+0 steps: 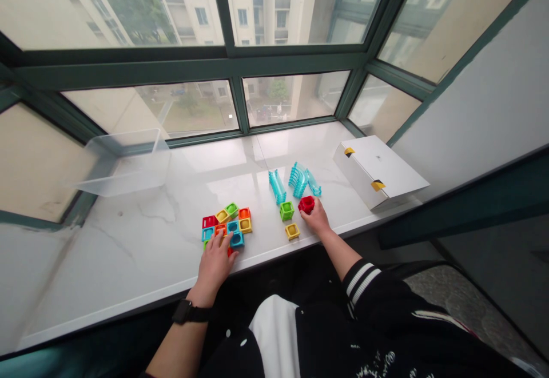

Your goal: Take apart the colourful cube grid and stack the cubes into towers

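While the right hand [316, 218] holds a red plastic block [306, 203], the left hand [217, 259] lies over the near part of a group of red, orange, yellow, green and blue plastic blocks [233, 227]. The fingers of the right hand are narrow around the red block; whether this block touches the white marble-patterned window ledge [150, 252] below it, I cannot tell. The fingers of the left hand are spread, with the thumb apart, and they partly hide the blocks under them.

Just to the left of the red block stands a bright green plastic cube [286, 211], and nearer to the person lies a small yellow plastic block [292, 231]. Behind these, a straight turquoise translucent track piece [277, 187] lies near a curved turquoise translucent track piece [298, 179], which has a smaller turquoise piece [314, 184] at its right side.

Well apart, a clear plastic box [124, 188] stands at the left, and a white box [384, 166] with two yellow-and-black tabs [378, 185] lies at the right.
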`<control>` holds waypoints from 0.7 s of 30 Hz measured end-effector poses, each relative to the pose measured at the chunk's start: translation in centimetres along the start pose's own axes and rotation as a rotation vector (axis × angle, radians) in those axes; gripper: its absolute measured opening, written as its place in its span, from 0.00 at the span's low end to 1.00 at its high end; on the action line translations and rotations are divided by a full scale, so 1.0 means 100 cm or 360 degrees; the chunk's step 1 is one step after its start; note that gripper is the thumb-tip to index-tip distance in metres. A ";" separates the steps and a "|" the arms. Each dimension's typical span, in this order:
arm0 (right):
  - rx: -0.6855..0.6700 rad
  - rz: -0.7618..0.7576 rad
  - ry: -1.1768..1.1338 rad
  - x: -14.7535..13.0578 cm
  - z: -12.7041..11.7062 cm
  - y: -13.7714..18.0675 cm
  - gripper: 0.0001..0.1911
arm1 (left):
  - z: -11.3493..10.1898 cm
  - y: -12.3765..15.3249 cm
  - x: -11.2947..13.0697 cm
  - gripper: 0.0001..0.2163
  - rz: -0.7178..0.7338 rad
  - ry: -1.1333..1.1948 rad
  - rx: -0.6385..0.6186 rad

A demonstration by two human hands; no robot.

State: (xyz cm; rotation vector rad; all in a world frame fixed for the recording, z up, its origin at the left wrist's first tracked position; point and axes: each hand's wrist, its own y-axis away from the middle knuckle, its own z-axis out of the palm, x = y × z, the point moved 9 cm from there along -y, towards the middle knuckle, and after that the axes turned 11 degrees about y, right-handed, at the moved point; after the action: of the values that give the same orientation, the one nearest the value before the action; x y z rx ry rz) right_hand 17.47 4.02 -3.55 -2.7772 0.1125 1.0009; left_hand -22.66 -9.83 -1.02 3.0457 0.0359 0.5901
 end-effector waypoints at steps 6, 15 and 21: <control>-0.0125 -0.0047 -0.0031 -0.002 -0.006 -0.003 0.47 | 0.000 0.000 0.000 0.27 0.0000 -0.0018 0.0004; 0.0144 -0.0040 -0.0176 -0.003 -0.074 0.019 0.39 | -0.006 0.003 0.002 0.27 -0.0018 0.0030 0.0051; 0.0345 -0.0370 -0.0244 -0.075 -0.114 0.049 0.14 | -0.010 0.002 0.000 0.24 -0.0035 0.0162 0.0093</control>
State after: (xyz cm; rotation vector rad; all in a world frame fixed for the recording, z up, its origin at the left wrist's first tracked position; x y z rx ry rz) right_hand 18.18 -3.01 9.08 -2.4425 -0.1143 1.0659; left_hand -23.06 -9.99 -0.05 3.0638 0.0915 0.7552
